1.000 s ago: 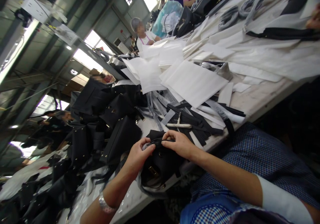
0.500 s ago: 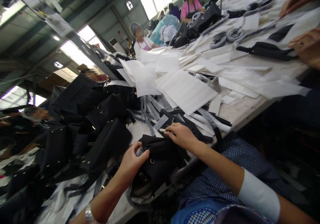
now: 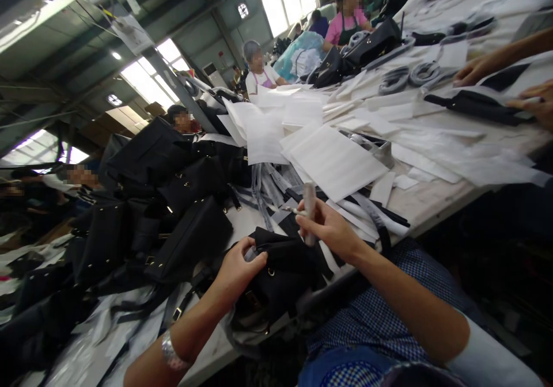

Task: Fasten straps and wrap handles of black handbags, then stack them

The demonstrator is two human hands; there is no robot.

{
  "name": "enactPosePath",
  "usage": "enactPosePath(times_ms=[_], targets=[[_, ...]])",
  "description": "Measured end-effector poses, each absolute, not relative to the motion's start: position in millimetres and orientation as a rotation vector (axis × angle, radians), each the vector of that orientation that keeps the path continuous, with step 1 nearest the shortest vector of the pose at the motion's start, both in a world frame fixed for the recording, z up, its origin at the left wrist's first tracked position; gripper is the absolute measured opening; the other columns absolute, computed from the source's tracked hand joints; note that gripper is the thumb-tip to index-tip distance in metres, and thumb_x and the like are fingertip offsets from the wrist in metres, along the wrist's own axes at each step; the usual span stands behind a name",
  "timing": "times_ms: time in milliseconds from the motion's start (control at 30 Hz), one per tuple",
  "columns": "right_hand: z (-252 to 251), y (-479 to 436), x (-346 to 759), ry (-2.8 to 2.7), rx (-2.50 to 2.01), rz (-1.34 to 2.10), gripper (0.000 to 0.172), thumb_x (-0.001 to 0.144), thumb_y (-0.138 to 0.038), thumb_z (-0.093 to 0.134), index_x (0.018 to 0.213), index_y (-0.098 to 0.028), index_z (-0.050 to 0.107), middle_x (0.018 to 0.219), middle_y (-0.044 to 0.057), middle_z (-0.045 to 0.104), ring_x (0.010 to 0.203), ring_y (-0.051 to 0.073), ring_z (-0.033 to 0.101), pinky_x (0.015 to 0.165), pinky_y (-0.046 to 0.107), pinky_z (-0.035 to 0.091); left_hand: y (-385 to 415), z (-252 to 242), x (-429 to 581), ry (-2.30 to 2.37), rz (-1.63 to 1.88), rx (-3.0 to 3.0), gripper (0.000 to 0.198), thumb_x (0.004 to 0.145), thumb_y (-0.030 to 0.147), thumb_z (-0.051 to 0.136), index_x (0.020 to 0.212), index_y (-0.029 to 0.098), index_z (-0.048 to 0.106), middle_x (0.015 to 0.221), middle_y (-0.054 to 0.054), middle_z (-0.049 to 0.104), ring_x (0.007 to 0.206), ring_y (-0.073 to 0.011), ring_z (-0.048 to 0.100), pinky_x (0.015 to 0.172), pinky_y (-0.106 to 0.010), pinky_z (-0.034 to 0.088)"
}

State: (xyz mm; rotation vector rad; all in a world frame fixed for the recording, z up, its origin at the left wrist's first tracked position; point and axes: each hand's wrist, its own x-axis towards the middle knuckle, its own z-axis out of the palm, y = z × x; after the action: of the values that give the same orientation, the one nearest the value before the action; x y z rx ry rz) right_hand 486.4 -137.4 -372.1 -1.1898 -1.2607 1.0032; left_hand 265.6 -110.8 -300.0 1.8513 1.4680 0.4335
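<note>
On the table edge in front of me, a black handbag (image 3: 283,280) with gold-coloured metal fittings lies tilted. My left hand (image 3: 242,269) is closed on its upper left edge, thumb on the near side; a bit of greyish wrapping shows between the fingers. Above the bag's right side, apart from it, my right hand (image 3: 326,226) is closed around a pale stick-like tool (image 3: 309,203). The tool is blurred, so its kind is unclear. A thin pale piece also sticks out to the left from these fingers. Black straps and grey-wrapped strips (image 3: 270,188) lie just beyond.
A heap of black handbags (image 3: 190,243) fills the left. White foam sheets (image 3: 339,159) cover the middle of the table (image 3: 444,203). At the right, another person's hands (image 3: 479,70) are near a black strap piece (image 3: 475,107). More people sit farther back.
My right hand has lifted off the bag's right side, bringing the pale tool upright. My left hand keeps its grip on the bag. The view has shifted slightly.
</note>
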Motion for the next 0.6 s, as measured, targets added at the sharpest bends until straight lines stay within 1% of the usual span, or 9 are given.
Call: enactPosePath(times_ms=[33, 100, 167, 267, 367, 533, 600], targets=[[-367.3, -145.7, 482.2, -1.149, -1.046, 1.149, 0.032, 0.094, -0.045, 0.055, 0.114, -0.02, 0.052, 0.069, -0.004, 0.056, 0.059, 0.014, 0.059, 0.056, 0.024, 0.048, -110.9, -300.1, 265.7, 1.467, 0.433, 1.855, 0.031, 0.073, 0.042, 0.067, 0.092, 0.017, 0.065, 0.087, -0.005, 0.07, 0.087, -0.0273, 0.064, 0.074, -0.032, 0.049], [-361.7, -160.0, 470.0, -1.001, -0.929, 1.32, 0.032, 0.089, -0.049, 0.061, 0.103, -0.021, 0.056, 0.062, -0.007, 0.047, 0.046, 0.01, 0.047, 0.044, 0.022, 0.039, -111.0, -300.3, 265.7, 1.466, 0.432, 1.869, 0.032, 0.074, 0.041, 0.067, 0.093, 0.016, 0.065, 0.088, -0.005, 0.07, 0.088, -0.0276, 0.064, 0.075, -0.032, 0.048], [-360.4, -169.0, 456.2, -0.988, -0.988, 1.33, 0.03, 0.087, -0.048, 0.063, 0.094, -0.02, 0.061, 0.062, -0.006, 0.045, 0.045, 0.008, 0.041, 0.042, 0.021, 0.033, -111.3, -300.7, 264.8, 1.457, 0.437, 1.887, 0.032, 0.075, 0.041, 0.066, 0.094, 0.016, 0.065, 0.09, -0.006, 0.07, 0.089, -0.028, 0.063, 0.077, -0.033, 0.048], [-361.8, -173.4, 441.1, -1.084, -1.118, 1.205, 0.025, 0.086, -0.043, 0.063, 0.088, -0.019, 0.067, 0.061, -0.004, 0.051, 0.051, 0.01, 0.045, 0.048, 0.022, 0.035, -112.1, -302.0, 262.6, 1.428, 0.437, 1.892, 0.032, 0.075, 0.041, 0.066, 0.094, 0.015, 0.065, 0.092, -0.007, 0.07, 0.09, -0.0284, 0.063, 0.077, -0.034, 0.048], [-361.8, -173.3, 436.0, -1.106, -1.162, 1.163, 0.024, 0.086, -0.041, 0.062, 0.087, -0.018, 0.069, 0.06, -0.003, 0.054, 0.054, 0.011, 0.047, 0.051, 0.022, 0.036, -112.2, -303.8, 261.6, 1.413, 0.435, 1.876, 0.031, 0.075, 0.041, 0.066, 0.093, 0.016, 0.065, 0.091, -0.007, 0.07, 0.088, -0.0279, 0.064, 0.076, -0.034, 0.049], [-362.0, -170.4, 433.0, -1.077, -1.157, 1.224, 0.026, 0.085, -0.043, 0.062, 0.085, -0.018, 0.067, 0.057, -0.003, 0.051, 0.051, 0.011, 0.044, 0.049, 0.023, 0.035, -110.8, -304.6, 254.9, 1.457, 0.439, 1.838, 0.026, 0.075, 0.037, 0.065, 0.091, 0.017, 0.066, 0.087, -0.005, 0.071, 0.085, -0.0277, 0.065, 0.072, -0.033, 0.049], [-363.4, -169.0, 430.0, -1.064, -1.178, 1.228, 0.026, 0.084, -0.044, 0.063, 0.086, -0.018, 0.067, 0.056, -0.004, 0.051, 0.049, 0.011, 0.044, 0.048, 0.023, 0.034, -111.8, -302.7, 250.8, 1.462, 0.442, 1.811, 0.025, 0.074, 0.036, 0.065, 0.091, 0.018, 0.067, 0.088, -0.005, 0.071, 0.086, -0.0285, 0.066, 0.073, -0.034, 0.05]])
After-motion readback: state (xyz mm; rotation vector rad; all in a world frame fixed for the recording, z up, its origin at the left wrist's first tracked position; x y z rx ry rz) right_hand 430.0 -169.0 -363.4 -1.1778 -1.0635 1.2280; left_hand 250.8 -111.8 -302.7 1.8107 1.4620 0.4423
